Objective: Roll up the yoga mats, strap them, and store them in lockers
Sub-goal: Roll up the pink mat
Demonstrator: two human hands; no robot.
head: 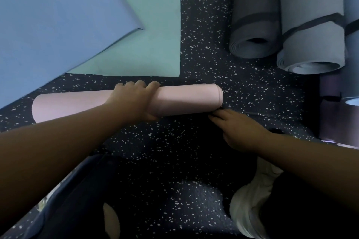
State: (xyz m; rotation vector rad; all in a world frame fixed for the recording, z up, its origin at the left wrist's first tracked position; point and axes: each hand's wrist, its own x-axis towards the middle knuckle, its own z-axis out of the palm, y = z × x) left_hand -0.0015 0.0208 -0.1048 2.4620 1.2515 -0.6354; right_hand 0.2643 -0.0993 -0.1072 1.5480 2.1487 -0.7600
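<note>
A rolled pink yoga mat (186, 101) lies crosswise on the speckled dark floor (204, 25). My left hand (134, 101) grips the roll around its middle, fingers over the far side and thumb on the near side. My right hand (235, 130) reaches to the lower right end of the roll, with its fingertips at the roll's underside. A thin dark strap (254, 113) seems to lie on the floor just past those fingertips. Whether the fingers pinch it is hidden in shadow.
A flat blue mat (58, 15) overlaps a flat teal mat (151, 25) at the back left. Rolled, strapped mats stand at the right: a grey one (256, 15), a pale one (310, 25) and a purple one (330, 110). My knees and a white shoe (252, 200) are below.
</note>
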